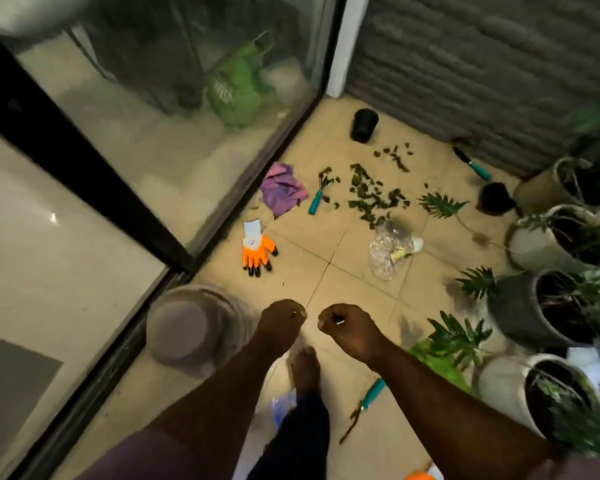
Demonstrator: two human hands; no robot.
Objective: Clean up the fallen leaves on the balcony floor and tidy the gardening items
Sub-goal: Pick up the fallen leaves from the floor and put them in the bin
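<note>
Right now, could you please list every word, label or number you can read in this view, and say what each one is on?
None can be read.
Orange glove: a small mark on its pale cuff, too blurred to read.
Green bag behind the glass: white print, too blurred to read.
Clear plastic wrapper: a yellow patch, no legible text.

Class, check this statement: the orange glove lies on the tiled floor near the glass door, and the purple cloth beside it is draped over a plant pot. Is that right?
Not quite. The head view shows the purple cloth lying crumpled on the floor tiles, not over a pot. The orange glove does lie on the floor near the glass door.
</note>
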